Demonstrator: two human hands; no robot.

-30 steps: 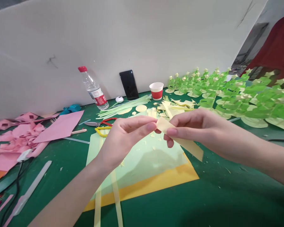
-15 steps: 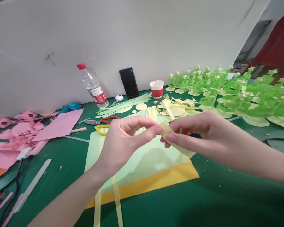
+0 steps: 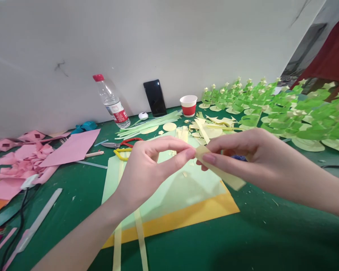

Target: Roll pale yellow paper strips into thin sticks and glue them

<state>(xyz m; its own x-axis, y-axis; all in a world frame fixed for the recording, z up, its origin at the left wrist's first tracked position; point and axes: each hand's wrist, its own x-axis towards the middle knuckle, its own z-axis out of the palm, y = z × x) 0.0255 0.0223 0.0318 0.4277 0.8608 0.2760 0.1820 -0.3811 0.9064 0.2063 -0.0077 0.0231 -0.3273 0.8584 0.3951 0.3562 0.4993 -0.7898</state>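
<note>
My right hand [image 3: 237,158] pinches a pale yellow paper strip [image 3: 228,178] between thumb and fingers, its free end slanting down to the right. At the strip's upper left end, my left hand [image 3: 161,162] is closed in a pinch; what lies between its fingertips is too small to make out. Both hands are over a pale green paper sheet [image 3: 164,199], which overlaps a yellow-orange sheet [image 3: 214,205]. Small paper scraps [image 3: 185,174] lie on the green sheet. Something dark blue [image 3: 238,158] shows behind my right fingers; I cannot tell whether it is held.
Scissors [image 3: 121,144] lie beyond my left hand. A bottle [image 3: 114,105], phone [image 3: 154,98] and paper cup [image 3: 188,107] stand by the wall. Green paper trees [image 3: 271,105] fill the right back. Pink paper [image 3: 73,148] and a glue stick [image 3: 41,218] lie left.
My hands have drawn slightly apart at the fingertips. The strip has shifted right with my right hand, and more of its lower end shows.
</note>
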